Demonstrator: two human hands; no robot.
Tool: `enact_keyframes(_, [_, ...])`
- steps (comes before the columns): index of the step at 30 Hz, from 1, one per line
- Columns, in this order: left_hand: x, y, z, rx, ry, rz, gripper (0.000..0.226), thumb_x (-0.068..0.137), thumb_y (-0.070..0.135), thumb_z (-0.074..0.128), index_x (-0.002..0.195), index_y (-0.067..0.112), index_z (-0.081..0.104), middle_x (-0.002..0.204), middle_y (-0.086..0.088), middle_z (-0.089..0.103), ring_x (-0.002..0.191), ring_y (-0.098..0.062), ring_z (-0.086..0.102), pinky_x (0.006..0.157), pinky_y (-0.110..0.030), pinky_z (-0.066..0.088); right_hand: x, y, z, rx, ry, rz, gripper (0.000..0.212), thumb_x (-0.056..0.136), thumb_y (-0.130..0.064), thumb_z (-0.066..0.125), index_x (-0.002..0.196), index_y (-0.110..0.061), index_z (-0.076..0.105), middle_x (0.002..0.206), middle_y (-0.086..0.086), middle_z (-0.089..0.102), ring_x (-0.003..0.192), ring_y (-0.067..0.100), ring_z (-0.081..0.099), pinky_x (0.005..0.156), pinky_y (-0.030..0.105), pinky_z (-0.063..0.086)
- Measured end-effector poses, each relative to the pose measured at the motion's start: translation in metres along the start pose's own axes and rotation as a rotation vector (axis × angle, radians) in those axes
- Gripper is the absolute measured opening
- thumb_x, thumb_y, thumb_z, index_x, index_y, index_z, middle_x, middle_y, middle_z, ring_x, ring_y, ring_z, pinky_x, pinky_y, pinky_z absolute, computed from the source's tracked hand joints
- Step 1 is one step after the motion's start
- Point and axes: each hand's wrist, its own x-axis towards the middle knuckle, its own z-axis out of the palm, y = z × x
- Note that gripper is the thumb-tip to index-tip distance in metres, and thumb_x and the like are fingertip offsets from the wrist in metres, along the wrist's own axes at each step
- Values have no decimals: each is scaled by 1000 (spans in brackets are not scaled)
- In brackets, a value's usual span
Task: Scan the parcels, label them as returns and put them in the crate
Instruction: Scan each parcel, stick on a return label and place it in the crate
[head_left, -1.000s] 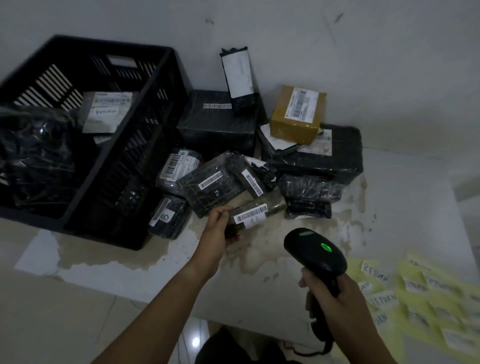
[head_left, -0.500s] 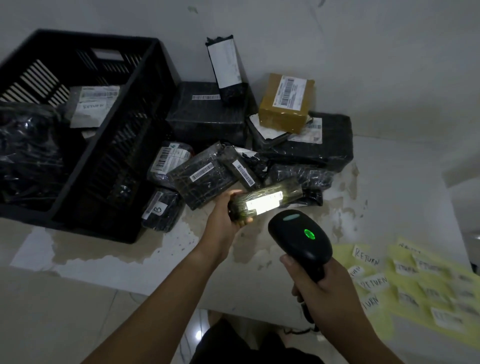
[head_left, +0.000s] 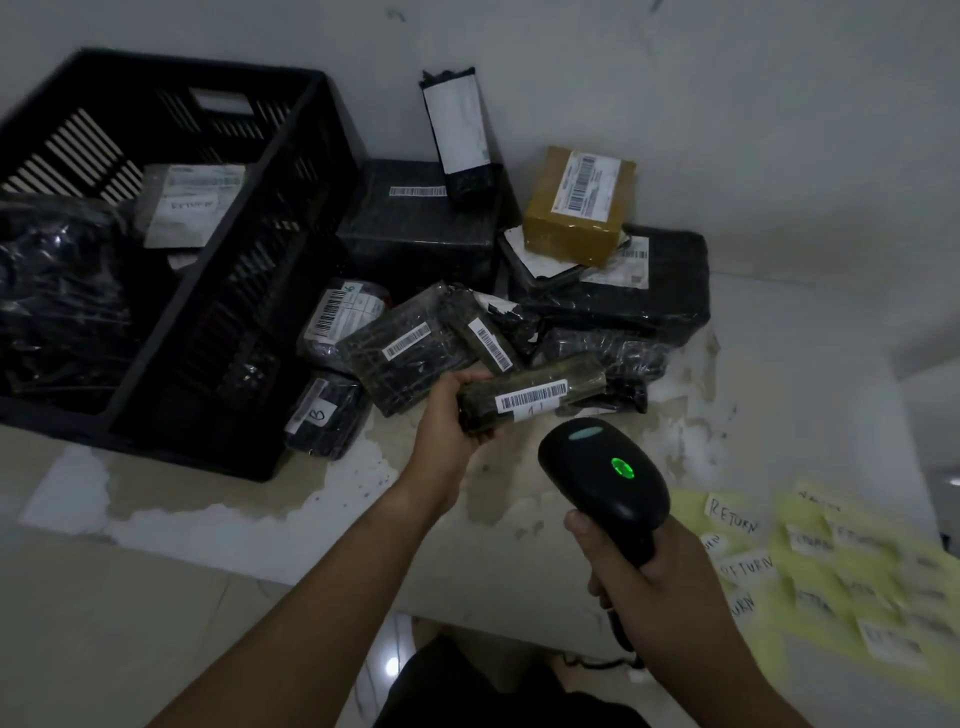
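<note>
At frame centre, the left hand holds a long parcel; lower right, the right hand grips the scanner.

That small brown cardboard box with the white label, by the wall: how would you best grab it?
Probably from above and in front, gripping the small brown cardboard box across its left and right faces. It sits topmost on a large black plastic-wrapped parcel, so those flat sides look free; the wall stands close behind.
</note>
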Motion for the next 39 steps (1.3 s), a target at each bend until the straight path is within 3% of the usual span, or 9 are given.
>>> enact_keyframes(5, [3,3,-2,-7,-3,14,38,107,28,26,111,10,59,118,-15,67,103,-25,60,77,-34,49,-8,-3,-4,-20,-2,-52,29,74,-45,70,59,-22,61,51,8,61,39,6,57,42,13,40])
enact_keyframes(8, [4,4,-3,-2,5,24,37,108,28,27,109,12,60,122,-18,66,105,-27,60,79,-36,48,-11,-3,-6,-44,-15,-57,32,69,-51,66,62,-20,64,53,8,64,44,9,61,45,12,43])
enact_keyframes(13, [4,2,-5,37,-7,10,23,104,21,40,104,18,63,114,-10,69,105,-25,62,83,-37,50,-7,7,-3,-64,4,-55,32,70,-59,65,76,-28,65,65,1,67,57,11,64,55,26,50])
enact_keyframes(17, [2,-6,-9,106,5,-9,22,96,4,54,108,22,59,115,-11,67,101,-22,63,88,-39,53,19,32,4,-14,-31,-2,12,92,-27,65,100,-29,57,76,1,64,70,13,64,65,28,49])
enact_keyframes(20, [2,-20,-15,195,32,-25,43,87,-5,66,110,31,56,117,-7,65,104,-24,64,94,-43,55,52,58,12,-76,-69,77,24,92,-12,59,111,-20,46,81,13,54,61,11,56,56,25,45])
enact_keyframes(24, [2,-42,-24,255,59,-77,49,84,-9,68,109,30,53,119,-2,62,107,-22,62,93,-43,55,96,93,27,-140,28,126,44,90,-19,68,121,-17,37,91,-1,55,78,14,57,65,33,45])
enact_keyframes(31, [-1,-83,-43,390,-23,-98,46,84,-2,75,118,19,52,112,8,63,95,-2,61,67,-10,52,138,135,40,-204,242,221,51,86,-31,74,123,-9,47,101,7,61,96,31,63,76,35,48])
enact_keyframes(34, [1,-89,-54,485,-85,-49,46,83,-1,77,117,18,53,112,7,64,97,-4,63,73,-13,54,144,143,40,-144,269,203,47,84,-28,77,116,-9,47,99,4,57,92,26,60,71,30,41])
enact_keyframes(39, [7,-100,-68,728,-156,15,50,80,11,83,119,17,52,116,3,63,103,-15,62,88,-31,53,148,159,39,-174,292,182,60,77,-28,83,120,-8,47,119,14,58,105,28,58,85,35,48])
